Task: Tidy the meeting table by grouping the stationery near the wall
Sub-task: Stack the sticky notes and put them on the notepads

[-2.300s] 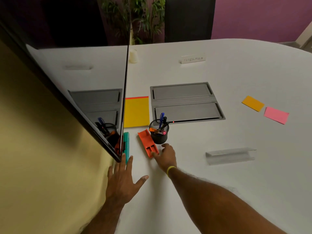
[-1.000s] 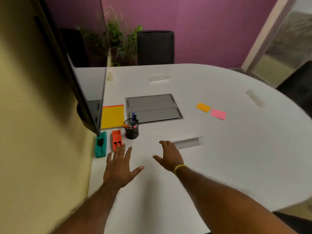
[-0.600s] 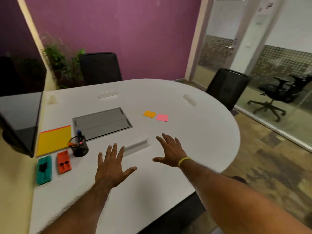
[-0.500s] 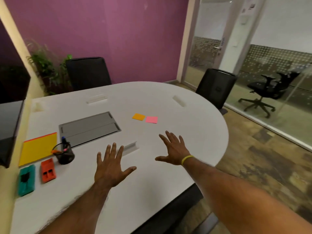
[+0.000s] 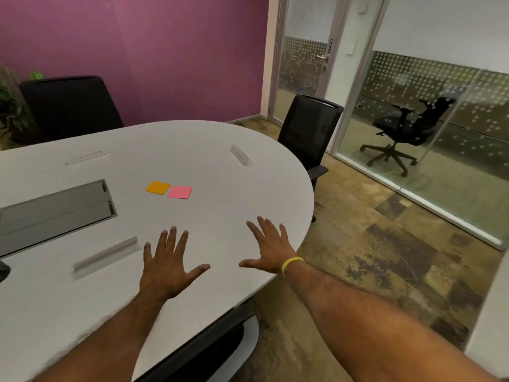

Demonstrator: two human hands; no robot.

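An orange sticky pad (image 5: 157, 187) and a pink sticky pad (image 5: 179, 192) lie side by side in the middle of the white table (image 5: 225, 205). My left hand (image 5: 168, 267) hovers open, fingers spread, over the near part of the table. My right hand (image 5: 268, 248), with a yellow wristband, is open too, near the table's right edge. Both hands hold nothing and are well short of the pads. A clear name holder (image 5: 106, 256) lies just left of my left hand. The black pen cup (image 5: 3, 270) shows only as a sliver at the left edge.
A grey cable hatch (image 5: 55, 210) is set into the table at left. Two more name holders (image 5: 86, 158) (image 5: 241, 155) lie farther back. Black chairs (image 5: 309, 130) (image 5: 70, 104) stand at the far side and right end. A glass partition (image 5: 429, 128) runs along the right.
The view has swung right, away from the wall; the yellow pad, staplers and most of the pen cup have left the frame. Both hands came off the staplers and stay open.
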